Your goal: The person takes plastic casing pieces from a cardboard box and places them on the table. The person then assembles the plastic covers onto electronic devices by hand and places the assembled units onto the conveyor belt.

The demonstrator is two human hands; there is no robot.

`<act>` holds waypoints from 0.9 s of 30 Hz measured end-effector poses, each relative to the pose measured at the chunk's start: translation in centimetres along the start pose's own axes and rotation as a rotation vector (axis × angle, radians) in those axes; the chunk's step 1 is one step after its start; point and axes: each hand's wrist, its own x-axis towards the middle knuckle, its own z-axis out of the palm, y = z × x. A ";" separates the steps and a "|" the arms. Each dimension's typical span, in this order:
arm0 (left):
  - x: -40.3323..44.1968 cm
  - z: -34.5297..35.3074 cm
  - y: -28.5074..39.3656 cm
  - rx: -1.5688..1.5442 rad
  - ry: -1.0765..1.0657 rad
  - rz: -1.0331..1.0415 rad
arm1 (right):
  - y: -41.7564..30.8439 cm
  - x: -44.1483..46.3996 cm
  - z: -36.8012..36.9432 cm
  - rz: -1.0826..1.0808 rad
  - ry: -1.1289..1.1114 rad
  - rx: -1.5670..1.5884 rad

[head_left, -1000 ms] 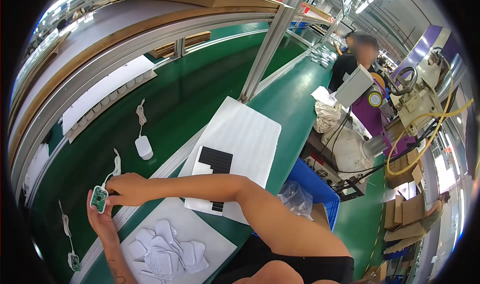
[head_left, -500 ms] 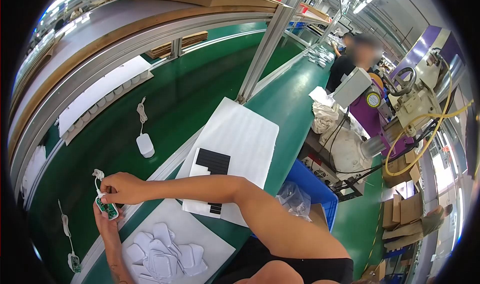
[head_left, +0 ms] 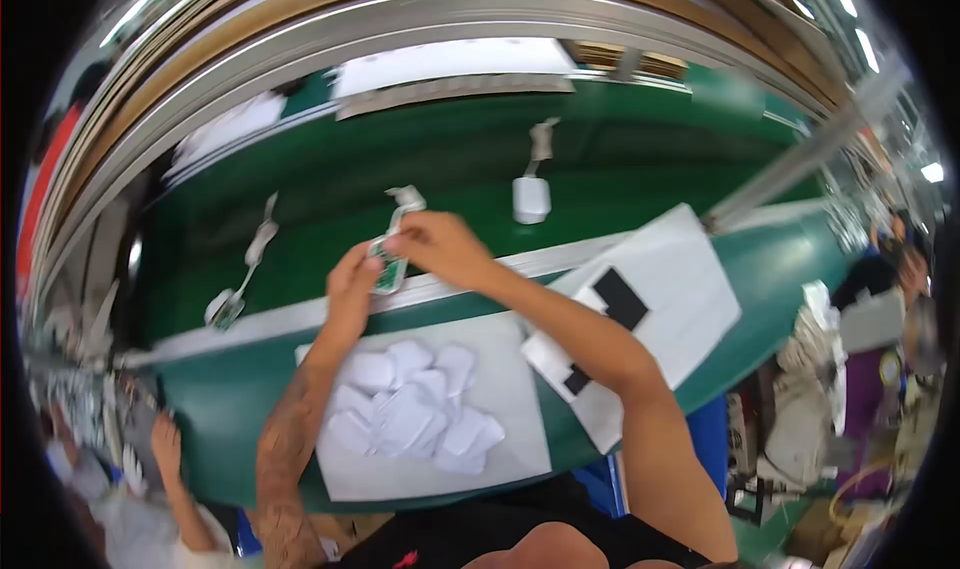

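Observation:
Both hands are together over the near edge of the green belt, around a small white housing with a green circuit board [head_left: 388,275] in it. My left hand [head_left: 349,281] grips the housing from its left side. The fingers of my right hand [head_left: 440,246] are closed at its upper right, near the bundled white cable [head_left: 406,198]. What the right fingertips pinch is partly hidden and blurred. Below the hands, several white plastic covers [head_left: 410,414] lie in a loose pile on a white foam sheet [head_left: 525,449].
On the belt [head_left: 450,149] lie a closed white unit with cable [head_left: 531,201] to the right and an open unit with board [head_left: 224,310] to the left. A white sheet [head_left: 690,289] bears black pads [head_left: 620,297]. Another person's hand [head_left: 167,447] is at far left.
The view has swung left, so the hands now appear nearer the middle and a person at the left shows. Both hands remain at the housing with the circuit board.

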 end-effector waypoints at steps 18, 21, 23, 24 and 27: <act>0.1 -0.1 -0.3 -0.003 -0.040 0.000 | -1.6 -0.5 0.8 0.078 0.036 -0.109; -0.3 0.2 0.9 -0.020 -0.126 -0.024 | -1.8 -0.4 0.5 0.125 0.022 -0.135; -0.9 0.4 1.5 0.006 -0.152 -0.068 | -1.6 -0.5 0.4 0.134 0.028 -0.105; -0.8 0.4 1.3 0.027 -0.157 -0.055 | -1.6 -0.4 0.3 0.138 0.025 -0.096; -0.7 0.5 0.9 0.025 -0.179 -0.045 | -1.3 -0.1 0.3 0.138 0.026 -0.058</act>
